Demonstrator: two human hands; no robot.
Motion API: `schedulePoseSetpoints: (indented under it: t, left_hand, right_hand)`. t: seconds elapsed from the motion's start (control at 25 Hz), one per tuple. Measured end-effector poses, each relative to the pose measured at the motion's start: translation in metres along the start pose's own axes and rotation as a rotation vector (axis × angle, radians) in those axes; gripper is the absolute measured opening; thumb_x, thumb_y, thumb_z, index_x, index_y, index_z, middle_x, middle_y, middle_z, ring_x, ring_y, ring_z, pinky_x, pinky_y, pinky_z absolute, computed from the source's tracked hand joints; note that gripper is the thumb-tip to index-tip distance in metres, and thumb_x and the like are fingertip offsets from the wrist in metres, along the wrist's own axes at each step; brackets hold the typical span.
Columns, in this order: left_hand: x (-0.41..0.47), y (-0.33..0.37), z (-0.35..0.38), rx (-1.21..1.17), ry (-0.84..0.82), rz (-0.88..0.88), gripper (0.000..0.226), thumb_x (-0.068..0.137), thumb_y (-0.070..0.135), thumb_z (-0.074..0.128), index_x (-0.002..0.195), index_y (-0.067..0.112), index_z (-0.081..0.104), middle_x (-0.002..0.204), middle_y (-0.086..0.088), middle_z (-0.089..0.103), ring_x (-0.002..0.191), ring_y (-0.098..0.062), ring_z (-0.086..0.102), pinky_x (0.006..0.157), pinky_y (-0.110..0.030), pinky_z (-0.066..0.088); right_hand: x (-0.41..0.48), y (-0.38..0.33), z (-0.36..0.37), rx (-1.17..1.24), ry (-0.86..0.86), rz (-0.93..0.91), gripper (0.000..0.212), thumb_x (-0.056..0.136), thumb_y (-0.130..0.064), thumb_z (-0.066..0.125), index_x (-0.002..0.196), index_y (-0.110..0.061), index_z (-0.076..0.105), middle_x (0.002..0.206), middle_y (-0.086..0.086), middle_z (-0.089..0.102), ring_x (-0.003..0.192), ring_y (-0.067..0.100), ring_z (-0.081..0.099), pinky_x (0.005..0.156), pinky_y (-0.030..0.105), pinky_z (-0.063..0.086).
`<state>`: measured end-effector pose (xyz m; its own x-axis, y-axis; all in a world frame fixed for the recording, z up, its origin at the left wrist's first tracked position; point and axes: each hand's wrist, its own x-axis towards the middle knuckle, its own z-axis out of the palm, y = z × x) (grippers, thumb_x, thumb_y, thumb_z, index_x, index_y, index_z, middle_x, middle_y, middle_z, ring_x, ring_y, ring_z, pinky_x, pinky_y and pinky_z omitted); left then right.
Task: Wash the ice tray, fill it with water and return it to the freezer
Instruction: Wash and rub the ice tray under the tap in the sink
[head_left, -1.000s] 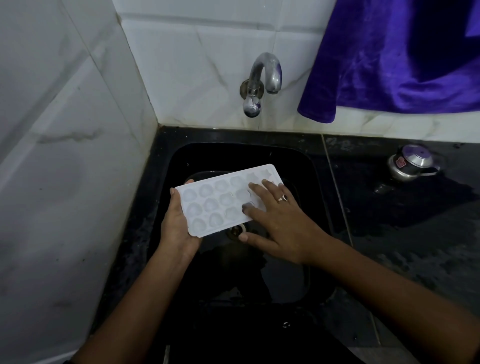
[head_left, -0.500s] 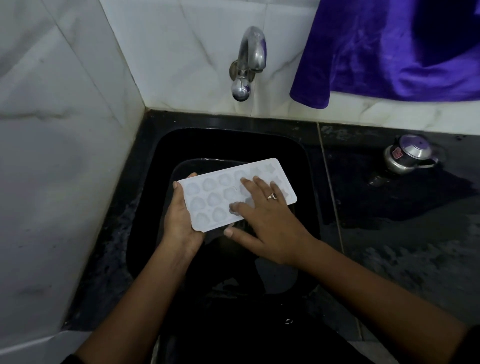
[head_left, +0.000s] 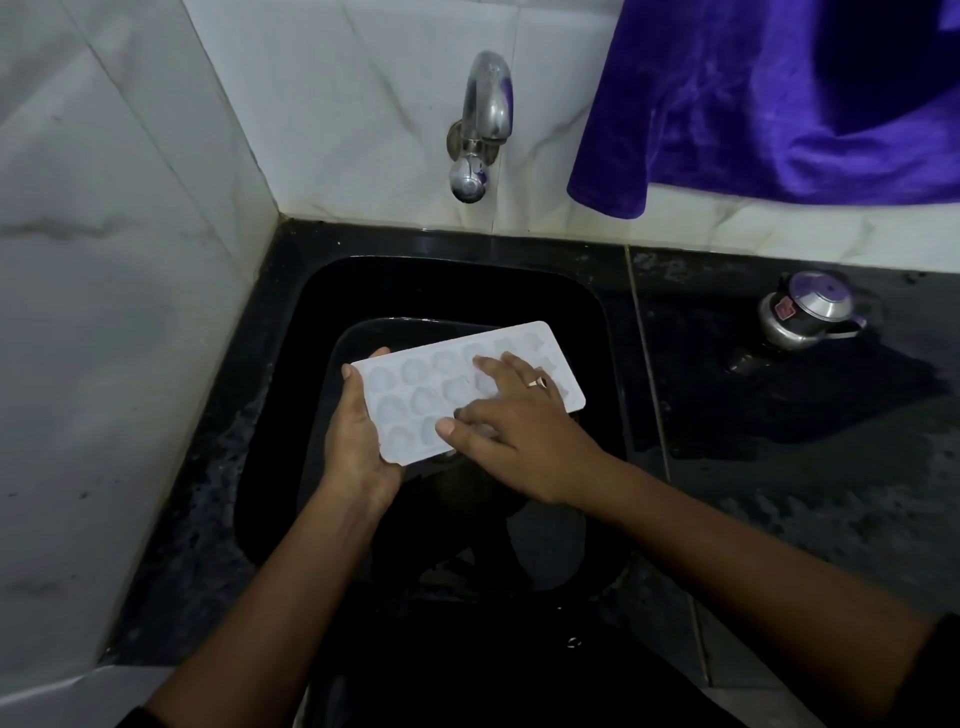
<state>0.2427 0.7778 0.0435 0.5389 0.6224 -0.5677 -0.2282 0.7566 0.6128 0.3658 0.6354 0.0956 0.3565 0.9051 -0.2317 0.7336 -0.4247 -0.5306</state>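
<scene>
Centrally, a white ice tray (head_left: 415, 400) is held over the black sink (head_left: 592, 322), tilted so that its far end points toward the upper right of the frame. Its moulded cells bulge toward the camera, some rounded, some star-shaped near the far end. The left hand (head_left: 358, 441) grasps the tray's near-left end, thumb along the short edge and the other fingers hidden beneath it. The right hand (head_left: 524, 431) lies flat and released on top of the tray, fingers spread over the middle and right cells, thumb stretched left across the bottom row; a ring (head_left: 537, 383) sits on one finger. Both bare forearms enter from the bottom of the frame. Below the tray, a dark basin shape rests in the sink, its rim showing just above the tray's upper edge. A chrome tap (head_left: 480, 124) juts from the white marble-tiled wall (head_left: 332, 104) at upper centre, directly above the sink's back edge; I see no water running from it. A purple cloth (head_left: 779, 98) hangs down the wall in the upper right corner. On the black tabletop (head_left: 779, 467) at the right, well apart from the sink, a small steel lidded pot (head_left: 805, 312) stands near the wall, with its handle pointing right. The tabletop around it looks wet in patches.
</scene>
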Motion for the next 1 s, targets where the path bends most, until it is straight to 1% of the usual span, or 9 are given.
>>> schedulePoseSetpoints:
  t: [0.08, 0.16, 0.24, 0.36, 0.56, 0.72, 0.8, 0.88, 1.0]
  left_hand:
    - [0.0, -0.003, 0.002, 0.014, -0.004, -0.004, 0.053, 0.107, 0.061, 0.035, 0.136, 0.028, 0.065, 0.13, -0.012, 0.074, 0.113, -0.034, 0.074, 0.085, -0.053, 0.062]
    - [-0.001, -0.003, 0.007, 0.004, -0.008, -0.02, 0.053, 0.107, 0.061, 0.035, 0.136, 0.028, 0.065, 0.128, -0.012, 0.075, 0.112, -0.035, 0.074, 0.087, -0.053, 0.061]
    - [-0.001, 0.002, 0.009, -0.02, 0.0, -0.019, 0.054, 0.107, 0.061, 0.036, 0.136, 0.027, 0.065, 0.128, -0.012, 0.075, 0.115, -0.036, 0.073, 0.095, -0.057, 0.058]
    - [0.001, 0.011, 0.007, -0.021, -0.011, -0.015, 0.054, 0.107, 0.061, 0.034, 0.132, 0.026, 0.067, 0.125, -0.011, 0.076, 0.108, -0.033, 0.076, 0.089, -0.052, 0.059]
    - [-0.001, 0.004, 0.008, -0.002, -0.011, -0.038, 0.056, 0.105, 0.062, 0.037, 0.138, 0.025, 0.064, 0.129, -0.014, 0.074, 0.115, -0.037, 0.073, 0.09, -0.055, 0.059]
    - [-0.001, 0.008, 0.011, -0.008, -0.018, -0.014, 0.052, 0.107, 0.06, 0.034, 0.135, 0.027, 0.064, 0.124, -0.009, 0.077, 0.104, -0.03, 0.078, 0.079, -0.047, 0.063]
    - [0.0, 0.007, 0.013, -0.011, -0.017, -0.017, 0.051, 0.108, 0.059, 0.035, 0.135, 0.027, 0.064, 0.123, -0.008, 0.077, 0.103, -0.029, 0.078, 0.076, -0.047, 0.064]
    - [0.001, 0.0, 0.013, 0.005, -0.002, -0.025, 0.051, 0.107, 0.059, 0.038, 0.134, 0.027, 0.066, 0.124, -0.01, 0.076, 0.105, -0.03, 0.077, 0.077, -0.048, 0.065]
    - [0.001, -0.008, 0.011, 0.039, 0.005, -0.029, 0.052, 0.106, 0.061, 0.039, 0.135, 0.027, 0.066, 0.128, -0.01, 0.075, 0.115, -0.034, 0.073, 0.088, -0.052, 0.061]
  right_hand:
    - [0.005, -0.001, -0.002, -0.129, 0.048, -0.035, 0.055, 0.104, -0.065, 0.035, 0.096, -0.028, 0.075, 0.165, 0.008, 0.031, 0.156, 0.031, 0.012, 0.126, 0.057, -0.003]
    - [0.008, 0.001, 0.003, -0.374, 0.126, -0.132, 0.057, 0.104, -0.063, 0.033, 0.094, -0.026, 0.074, 0.159, 0.014, 0.04, 0.151, 0.038, 0.024, 0.124, 0.064, 0.004]
    - [0.007, 0.005, 0.007, -0.479, 0.175, -0.186, 0.058, 0.103, -0.065, 0.031, 0.106, -0.025, 0.072, 0.162, 0.017, 0.036, 0.154, 0.043, 0.021, 0.123, 0.068, 0.007]
    - [-0.001, 0.016, 0.007, -0.416, 0.099, -0.212, 0.059, 0.103, -0.069, 0.03, 0.141, -0.034, 0.057, 0.171, 0.013, 0.019, 0.159, 0.039, 0.004, 0.125, 0.065, 0.004]
    - [-0.001, 0.02, 0.006, -0.384, 0.103, -0.22, 0.052, 0.103, -0.067, 0.035, 0.129, -0.032, 0.065, 0.166, 0.013, 0.028, 0.157, 0.04, 0.013, 0.125, 0.064, 0.006]
    - [-0.006, 0.025, 0.008, -0.494, 0.108, -0.186, 0.06, 0.104, -0.069, 0.027, 0.148, -0.035, 0.049, 0.171, 0.015, 0.016, 0.159, 0.041, 0.003, 0.125, 0.066, 0.005]
    - [-0.008, 0.018, 0.013, -0.575, 0.146, -0.173, 0.065, 0.103, -0.069, 0.028, 0.139, -0.025, 0.059, 0.167, 0.019, 0.027, 0.157, 0.044, 0.013, 0.122, 0.07, 0.011]
    - [-0.006, 0.009, 0.018, -0.598, 0.189, -0.181, 0.066, 0.102, -0.067, 0.031, 0.118, -0.016, 0.069, 0.156, 0.019, 0.042, 0.151, 0.044, 0.028, 0.122, 0.069, 0.012]
    - [0.001, -0.003, 0.019, -0.325, 0.167, -0.034, 0.063, 0.104, -0.064, 0.034, 0.099, -0.014, 0.071, 0.158, 0.016, 0.039, 0.152, 0.037, 0.023, 0.125, 0.062, 0.005]
